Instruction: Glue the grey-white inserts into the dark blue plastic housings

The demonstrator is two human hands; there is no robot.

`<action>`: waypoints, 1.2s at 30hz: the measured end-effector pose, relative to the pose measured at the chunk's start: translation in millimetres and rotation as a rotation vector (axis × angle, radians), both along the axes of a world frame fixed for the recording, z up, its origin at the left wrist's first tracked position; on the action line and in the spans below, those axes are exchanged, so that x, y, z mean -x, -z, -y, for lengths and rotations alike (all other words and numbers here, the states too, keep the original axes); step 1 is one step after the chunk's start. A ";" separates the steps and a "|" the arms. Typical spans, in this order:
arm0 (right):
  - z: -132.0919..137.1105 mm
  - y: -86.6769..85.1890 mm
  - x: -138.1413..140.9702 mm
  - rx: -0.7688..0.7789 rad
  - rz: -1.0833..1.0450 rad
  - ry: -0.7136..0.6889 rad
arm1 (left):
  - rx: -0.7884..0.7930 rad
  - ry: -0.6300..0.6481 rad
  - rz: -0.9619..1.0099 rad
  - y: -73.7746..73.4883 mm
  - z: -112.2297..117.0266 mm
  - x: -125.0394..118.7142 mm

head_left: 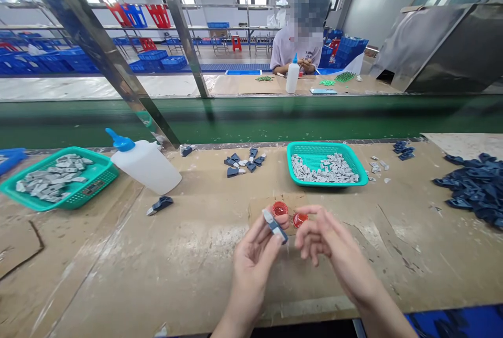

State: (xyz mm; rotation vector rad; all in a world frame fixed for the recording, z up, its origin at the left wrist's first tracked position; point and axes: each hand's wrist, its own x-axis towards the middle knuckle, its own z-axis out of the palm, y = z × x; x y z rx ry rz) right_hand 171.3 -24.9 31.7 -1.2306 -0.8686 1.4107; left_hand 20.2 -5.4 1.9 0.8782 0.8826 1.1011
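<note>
My left hand (257,251) pinches a small dark blue and light grey plastic part (276,226) between thumb and fingers, its pale tip pointing up and left. To the right, my right hand (324,236) hovers with fingers apart and loosely curled, holding nothing that I can see. Just beyond the hands sit two small red caps, one (280,208) behind the held part and another (299,219) partly hidden by my right fingers. Similar joined blue and grey parts (244,162) lie in a loose cluster farther off, and a single one (160,205) rests at left.
A green basket (328,183) of grey pieces stands beyond my hands, another basket (84,199) at left. A white squeeze bottle (147,167) leans beside it. Dark blue pieces (477,188) are heaped at right. Past the green belt (243,120), a co-worker (296,47) sits opposite.
</note>
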 end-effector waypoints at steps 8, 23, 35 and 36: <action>-88.8 19.6 -95.3 -0.086 0.952 0.134 | -0.169 -0.175 -0.282 32.5 -26.7 61.5; -164.1 46.2 -115.9 -0.111 1.074 -0.243 | -0.644 -0.228 -1.647 26.6 -95.1 194.5; -152.3 47.6 -125.6 -0.138 1.157 -0.225 | -0.866 0.088 -1.402 15.3 -178.2 96.0; -150.7 46.6 -124.8 -0.147 1.161 -0.206 | -0.859 0.108 -1.389 18.2 -185.3 88.8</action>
